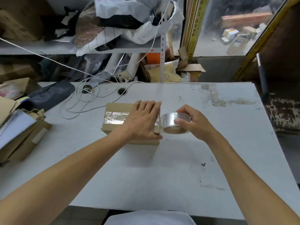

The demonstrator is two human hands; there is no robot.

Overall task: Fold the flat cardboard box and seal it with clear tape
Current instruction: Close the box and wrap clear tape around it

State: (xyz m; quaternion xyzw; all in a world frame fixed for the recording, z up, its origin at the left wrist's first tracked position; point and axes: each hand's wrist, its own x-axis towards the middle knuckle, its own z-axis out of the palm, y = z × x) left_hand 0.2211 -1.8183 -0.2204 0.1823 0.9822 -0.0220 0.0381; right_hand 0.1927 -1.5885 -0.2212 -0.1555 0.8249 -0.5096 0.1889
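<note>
Head view of a taping step at a white table [203, 143]. The cardboard box [116, 109], folded into shape, is lying near the table's middle, slightly toward 9 o'clock. A wrinkled strip of clear tape [115, 118] is running across its top face from the 9 o'clock edge toward 3 o'clock. The left hand [143, 120] is lying flat on the box top, fingers straight and together, pressing down at the 3 o'clock edge; it is grasping nothing. The right hand [194, 123] is gripping the tape roll [174, 122], fingers curled over its outer face and thumb on the near side. The roll is sitting just beside the box at 3 o'clock, and the tape appears to be passing from the roll onto the box edge under the left fingers. A coil of white cord [84, 101] is lying at 10 o'clock from the box. Stacked cardboard [21, 135] is resting at the table's 9 o'clock edge.
</note>
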